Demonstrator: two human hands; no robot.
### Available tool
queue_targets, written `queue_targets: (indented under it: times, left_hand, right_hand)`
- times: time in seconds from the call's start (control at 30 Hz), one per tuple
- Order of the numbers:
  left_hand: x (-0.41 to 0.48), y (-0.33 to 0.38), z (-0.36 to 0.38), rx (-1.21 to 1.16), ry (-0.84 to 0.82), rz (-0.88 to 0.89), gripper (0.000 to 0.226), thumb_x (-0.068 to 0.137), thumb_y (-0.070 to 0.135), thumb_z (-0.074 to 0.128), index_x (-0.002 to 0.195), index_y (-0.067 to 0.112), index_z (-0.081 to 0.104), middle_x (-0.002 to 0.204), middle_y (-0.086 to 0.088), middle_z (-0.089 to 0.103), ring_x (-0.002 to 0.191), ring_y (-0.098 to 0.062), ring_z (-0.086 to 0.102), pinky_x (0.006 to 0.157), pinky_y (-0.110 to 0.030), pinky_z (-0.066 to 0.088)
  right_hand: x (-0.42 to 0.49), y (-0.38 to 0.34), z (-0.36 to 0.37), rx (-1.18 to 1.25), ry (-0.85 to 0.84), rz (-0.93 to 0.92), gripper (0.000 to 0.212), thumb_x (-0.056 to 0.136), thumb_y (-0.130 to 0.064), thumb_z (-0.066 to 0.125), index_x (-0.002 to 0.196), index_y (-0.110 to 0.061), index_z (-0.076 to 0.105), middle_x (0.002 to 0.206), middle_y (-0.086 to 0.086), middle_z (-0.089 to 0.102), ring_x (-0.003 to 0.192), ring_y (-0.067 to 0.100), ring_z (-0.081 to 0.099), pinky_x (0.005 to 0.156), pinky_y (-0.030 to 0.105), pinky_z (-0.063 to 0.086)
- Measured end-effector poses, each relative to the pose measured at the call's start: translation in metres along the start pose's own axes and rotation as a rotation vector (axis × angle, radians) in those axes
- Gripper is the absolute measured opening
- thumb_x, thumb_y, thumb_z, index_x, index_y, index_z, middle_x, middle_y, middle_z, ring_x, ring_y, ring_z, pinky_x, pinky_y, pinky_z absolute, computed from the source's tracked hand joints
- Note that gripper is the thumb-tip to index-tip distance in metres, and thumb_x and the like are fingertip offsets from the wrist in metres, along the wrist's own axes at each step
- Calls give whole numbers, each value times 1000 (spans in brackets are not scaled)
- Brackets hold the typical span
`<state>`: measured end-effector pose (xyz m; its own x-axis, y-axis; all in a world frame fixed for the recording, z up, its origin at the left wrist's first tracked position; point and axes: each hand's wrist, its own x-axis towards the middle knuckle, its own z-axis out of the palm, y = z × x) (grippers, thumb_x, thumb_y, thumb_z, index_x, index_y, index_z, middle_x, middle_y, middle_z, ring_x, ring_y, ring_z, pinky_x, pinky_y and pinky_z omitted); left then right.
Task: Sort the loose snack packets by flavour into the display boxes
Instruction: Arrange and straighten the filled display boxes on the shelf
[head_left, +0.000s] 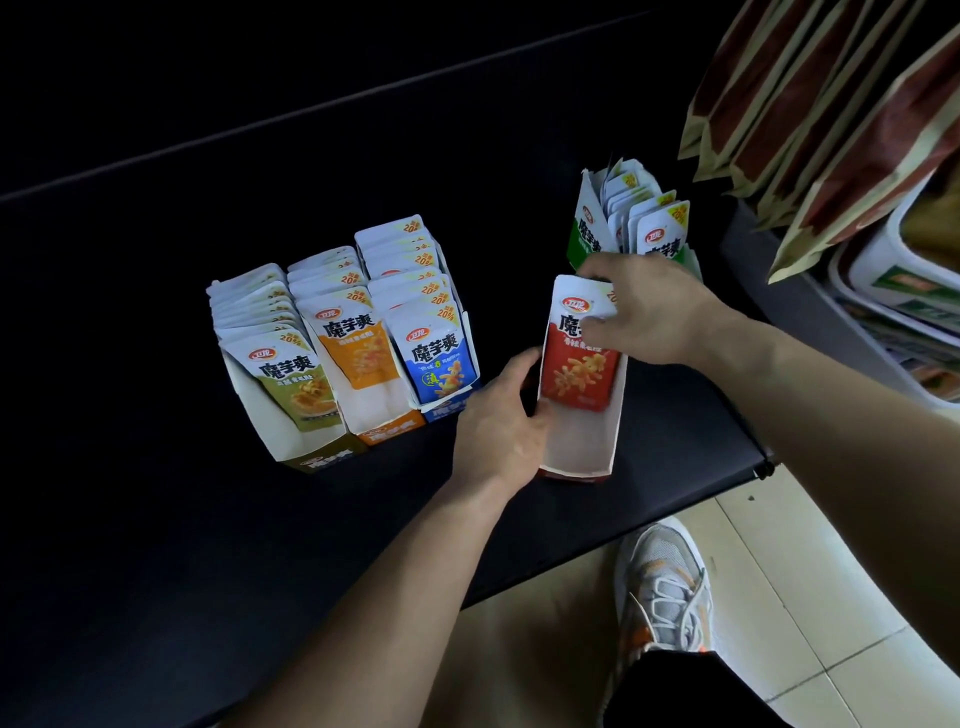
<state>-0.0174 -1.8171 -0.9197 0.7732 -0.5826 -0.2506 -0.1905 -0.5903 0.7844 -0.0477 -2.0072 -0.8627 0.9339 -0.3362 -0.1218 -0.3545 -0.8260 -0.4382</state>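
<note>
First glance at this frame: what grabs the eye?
The red packet stands out against the dark table: the right hand pinches its top inside the red box, which the left hand holds. Left of it stand three full boxes, olive, orange and blue; a green box sits behind.

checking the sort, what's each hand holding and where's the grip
The left hand grips the red-and-white cardboard display box by its left wall. The right hand pinches the red-and-white plastic snack packet at its white top edge.
</note>
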Motion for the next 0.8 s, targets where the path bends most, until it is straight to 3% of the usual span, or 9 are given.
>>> queue_targets:
  times: [0.13,0.27,0.33,0.47,0.57,0.67,0.73,0.8]
  left_hand:
    - [1,1,2,-11,-8,19,57,95,24,61,147,40,43,132,5,62,123,-13,55,92,-20,39]
    - [2,1,3,-11,-39,24,59,97,25,60,149,43,39,135,7,61,127,-12,54,94,-20,42]
    - [2,2,4,-9,-38,27,58,97,26,60,149,43,39,135,7,61,126,-13,55,92,-19,42]
    - [2,4,4,-9,-39,35,57,99,25,58,150,40,39,135,7,60,125,-10,55,82,-9,37]
    - [3,3,3,-1,-48,19,59,99,27,59,151,40,35,135,7,60,123,-13,56,88,-18,39]
    - [2,4,-1,15,-46,-10,65,98,31,61,154,37,30,136,9,60,120,-13,58,94,-24,43]
    - [-1,3,-8,22,-40,-25,66,97,33,61,155,35,29,136,12,59,117,-9,57,96,-25,44]
    - [-8,1,-18,35,-24,-29,63,98,33,59,155,34,32,135,14,59,106,-3,55,91,-21,43]
  right_hand:
    - [0,9,12,-75,13,-20,32,86,-22,64,117,-25,57,96,2,68,90,26,63,74,36,52]
    - [-2,16,26,-272,276,-114,46,79,-17,67,125,-18,61,116,10,55,108,34,50,87,46,49]
    - [-2,18,28,-280,342,-77,55,79,-17,68,132,-17,56,123,13,50,113,37,48,89,48,47]
    - [0,22,34,-191,160,-4,65,88,-20,62,147,-24,36,134,8,44,123,33,44,91,45,46]
    - [-8,19,32,-82,277,9,73,86,-21,65,150,-21,31,136,10,39,125,33,44,89,42,47]
    - [-29,15,35,64,504,129,62,89,-28,64,142,-13,37,132,12,44,119,34,50,86,43,49]
    - [-46,11,47,207,493,268,53,92,-33,62,135,-11,40,129,12,46,111,37,55,81,42,47]
    - [-57,4,62,302,346,392,53,93,-39,60,134,-14,38,132,10,47,110,37,56,79,39,41]
